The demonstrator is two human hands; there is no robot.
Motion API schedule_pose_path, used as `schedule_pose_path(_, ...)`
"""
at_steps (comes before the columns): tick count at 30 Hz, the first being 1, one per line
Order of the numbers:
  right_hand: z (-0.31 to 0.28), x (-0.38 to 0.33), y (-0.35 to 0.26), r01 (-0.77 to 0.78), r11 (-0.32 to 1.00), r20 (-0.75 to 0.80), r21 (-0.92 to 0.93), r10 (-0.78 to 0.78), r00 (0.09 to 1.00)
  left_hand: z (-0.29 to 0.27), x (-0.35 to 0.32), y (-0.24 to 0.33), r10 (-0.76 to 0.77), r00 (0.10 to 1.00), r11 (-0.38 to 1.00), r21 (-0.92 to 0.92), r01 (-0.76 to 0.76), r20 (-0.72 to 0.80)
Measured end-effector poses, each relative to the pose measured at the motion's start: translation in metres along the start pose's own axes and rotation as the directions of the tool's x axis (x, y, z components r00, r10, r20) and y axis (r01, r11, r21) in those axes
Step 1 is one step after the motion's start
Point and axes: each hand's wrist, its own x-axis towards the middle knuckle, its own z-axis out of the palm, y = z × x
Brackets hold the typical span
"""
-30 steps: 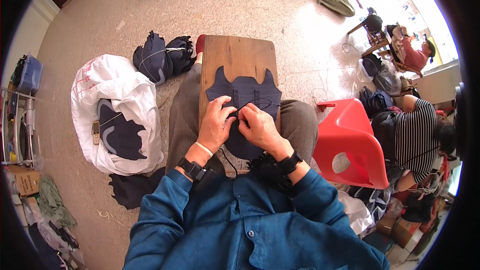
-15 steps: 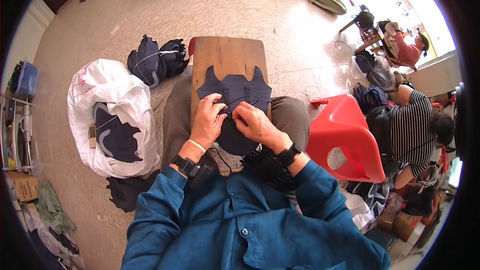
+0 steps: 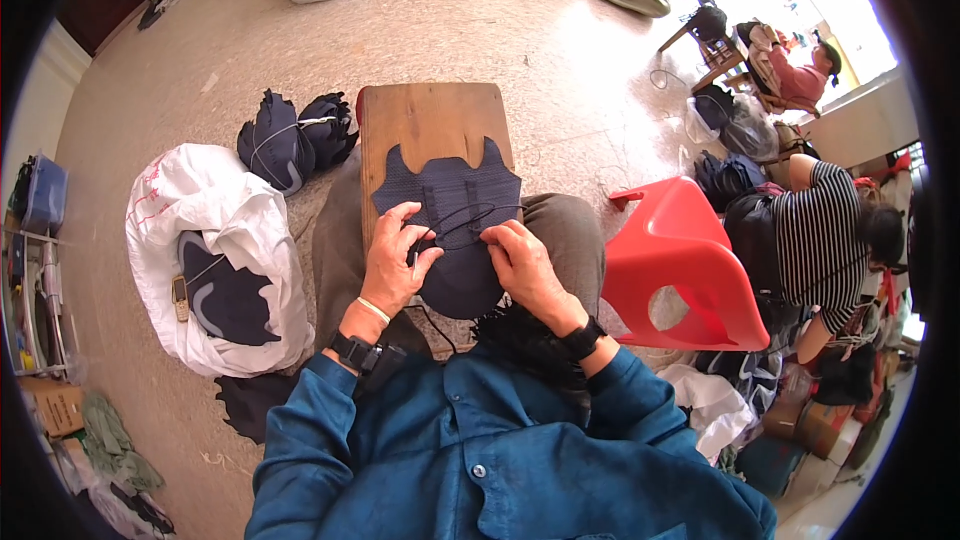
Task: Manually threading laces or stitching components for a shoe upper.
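Observation:
A dark navy knitted shoe upper lies flat on a wooden board between my knees. Over its middle run loose curves of a thin black shoelace. My left hand rests at the upper's left side, thumb and forefinger closed on the lace. On the other side my right hand pinches the lace between its fingertips. What lies inside each pinch is partly hidden by the fingers.
To the left stand a white sack of dark uppers and tied bundles. A red plastic stool is close on my right. Beyond it a person in a striped top bends among bags and boxes.
My hands have moved apart from the middle of the upper, right hand rightward, leaving the shoelace stretched in loose curves between them. The whole view has shifted slightly.

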Motion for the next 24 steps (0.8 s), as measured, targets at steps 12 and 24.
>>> schedule_pose_path(12,0.003,0.025,-0.004,-0.010,0.994,0.061,-0.111,0.017,0.998,0.004,0.004,0.007,-0.035,0.999,0.999,0.041,0.036,-0.020)
schedule_pose_path(24,0.011,0.037,0.010,0.205,0.953,0.117,-0.223,-0.183,0.976,0.008,0.001,0.006,-0.047,0.999,0.997,0.063,0.048,-0.016)
